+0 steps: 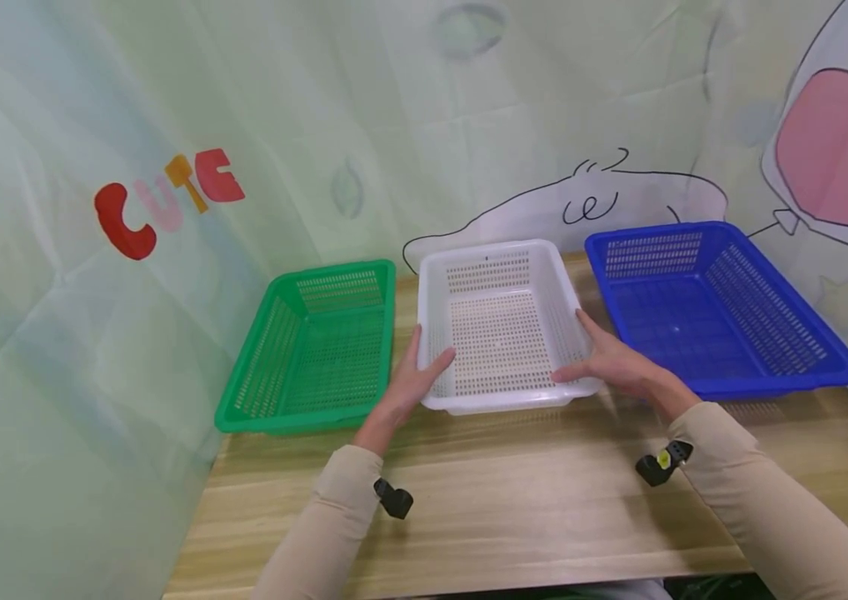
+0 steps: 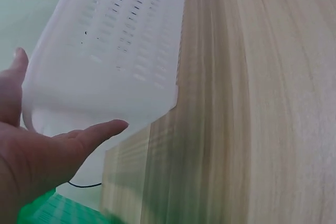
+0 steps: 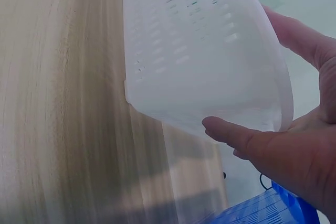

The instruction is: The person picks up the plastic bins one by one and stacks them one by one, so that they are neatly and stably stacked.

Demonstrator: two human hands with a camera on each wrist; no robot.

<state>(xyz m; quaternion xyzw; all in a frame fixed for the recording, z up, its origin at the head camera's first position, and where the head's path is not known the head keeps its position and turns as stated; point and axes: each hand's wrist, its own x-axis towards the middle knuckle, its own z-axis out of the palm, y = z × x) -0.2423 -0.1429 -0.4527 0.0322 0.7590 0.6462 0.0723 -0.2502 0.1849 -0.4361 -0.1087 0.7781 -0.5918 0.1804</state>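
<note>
A white plastic basket (image 1: pixel 510 401) with slotted walls and floor is in the middle of the head view, with nothing inside. My left hand (image 1: pixel 407 387) grips its left side near the front corner, and my right hand (image 1: pixel 611 362) holds the right side in the same way. In both wrist views, the digits of each hand lie on either side of the rim of the white basket. Whether its base rests fully on the table cannot be made out.
To the left stands a green slotted basket (image 1: pixel 304 423), close to the white one. A larger blue basket (image 1: pixel 769 387) sits at the right. All are on a wooden table (image 1: pixel 514 500); a printed curtain (image 1: pixel 319 108) hangs behind and along the left side.
</note>
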